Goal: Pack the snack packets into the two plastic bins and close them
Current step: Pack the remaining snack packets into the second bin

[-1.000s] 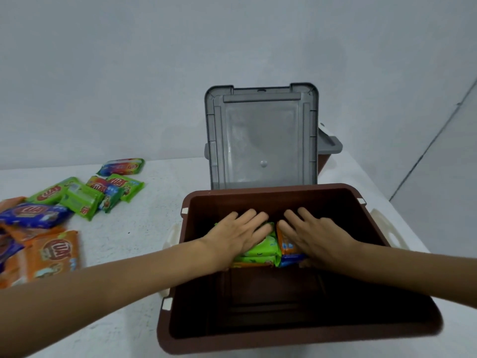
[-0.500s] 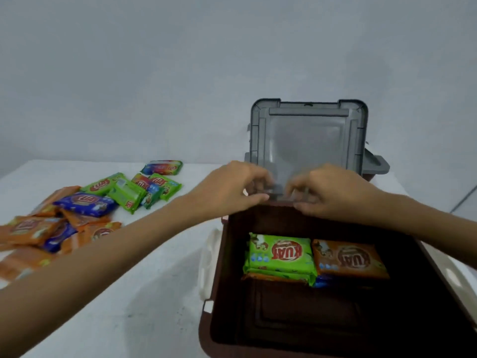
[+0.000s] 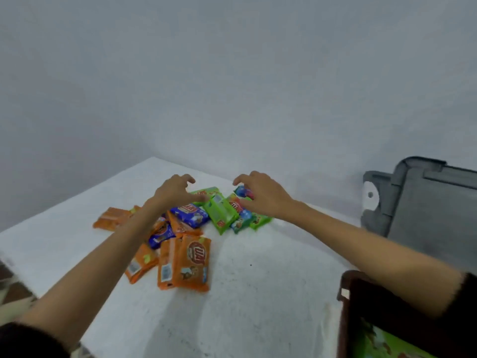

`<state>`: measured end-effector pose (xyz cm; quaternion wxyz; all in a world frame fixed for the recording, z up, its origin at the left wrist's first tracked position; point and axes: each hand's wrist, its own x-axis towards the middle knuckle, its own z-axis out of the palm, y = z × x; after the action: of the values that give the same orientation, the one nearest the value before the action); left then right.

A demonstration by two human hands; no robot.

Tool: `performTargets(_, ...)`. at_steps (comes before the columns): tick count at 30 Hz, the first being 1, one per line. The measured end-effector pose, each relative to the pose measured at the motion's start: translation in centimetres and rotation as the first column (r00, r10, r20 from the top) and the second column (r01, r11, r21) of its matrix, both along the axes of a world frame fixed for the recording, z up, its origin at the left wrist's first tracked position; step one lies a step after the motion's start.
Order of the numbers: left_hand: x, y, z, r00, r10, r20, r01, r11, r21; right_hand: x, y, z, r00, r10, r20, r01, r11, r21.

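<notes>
My left hand (image 3: 172, 193) and right hand (image 3: 261, 198) hover loose, empty, over the heaped snack packets (image 3: 191, 264). The brown bin (image 3: 344, 281) holds a green packet (image 3: 379, 342), its grey lid (image 3: 428, 213) up. I judge most packing remains.

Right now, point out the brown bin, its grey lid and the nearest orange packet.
brown bin (image 3: 348, 281): head view, left rim corner.
grey lid (image 3: 433, 223): head view, inner panel.
nearest orange packet (image 3: 193, 262): head view, printed front.

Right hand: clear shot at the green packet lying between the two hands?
Probably yes. The right hand hovers beside the green packet, which lies atop the pile uncovered; the left hand is at its far side.
</notes>
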<state>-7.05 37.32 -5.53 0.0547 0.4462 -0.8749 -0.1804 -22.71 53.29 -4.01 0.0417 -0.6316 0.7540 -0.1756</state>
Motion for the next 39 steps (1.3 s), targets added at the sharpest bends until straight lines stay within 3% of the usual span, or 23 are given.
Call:
performTargets(3, 0.6, -3.3, -3.0, 0.985, 0.062, 0.161, -0.069, 0.997, 0.036, 1.4, -4.9, -3.2, 0.999, 0.044, -0.024, -0.041, 0.994, 0.104)
performTargets(7, 1.1, -5.6, -4.9, 0.961, -0.160, 0.226, 0.151, 0.987, 0.058, 2.4, -8.7, -7.7, 0.988, 0.044, -0.150, 0.000, 0.960, 0.281)
performTargets(10, 0.9, -5.9, -4.7, 0.928, -0.321, 0.191, 0.307, 0.947, 0.100, 2.0, -9.4, -9.4, 0.984, 0.005, -0.179, 0.045, 0.960, 0.276)
performTargets(13, 0.3, -6.3, -4.5, 0.882, -0.386, 0.269, 0.365, 0.922, 0.129, 2.1, -9.3, -9.5, 0.987, 0.016, -0.162, 0.023, 0.973, 0.231)
performTargets(19, 0.0, -7.0, -3.5, 0.779, -0.273, 0.565, 0.360, 0.932, -0.046, 0.7, -8.9, -8.1, 0.951, 0.009, -0.311, 0.077, 0.962, 0.263)
performTargets(21, 0.0, -6.6, -3.7, 0.793, -0.264, 0.549, 0.356, 0.932, -0.067, 0.6, -8.9, -7.9, 0.936, -0.003, -0.353, 0.110, 0.952, 0.285)
performTargets(25, -0.1, -5.1, -4.2, 0.817, -0.381, 0.433, 0.400, 0.915, 0.051, 1.4, -9.4, -7.9, 0.945, -0.083, -0.316, 0.168, 0.953, 0.253)
performTargets(29, 0.1, -4.2, -4.2, 0.862, -0.338, 0.379, 0.390, 0.918, -0.068, 1.1, -9.7, -8.5, 0.934, -0.077, -0.348, 0.153, 0.969, 0.195)
performTargets(33, 0.3, -3.6, -4.5, 0.899, -0.288, 0.331, 0.355, 0.921, -0.164, 0.0, -8.8, -7.7, 0.971, -0.068, -0.229, 0.113, 0.976, 0.186)
performTargets(39, 0.7, -1.7, -2.5, 0.959, -0.247, 0.140, 0.275, 0.933, -0.231, -1.5, -3.8, -3.8, 0.991, -0.100, -0.088, 0.104, 0.994, 0.037)
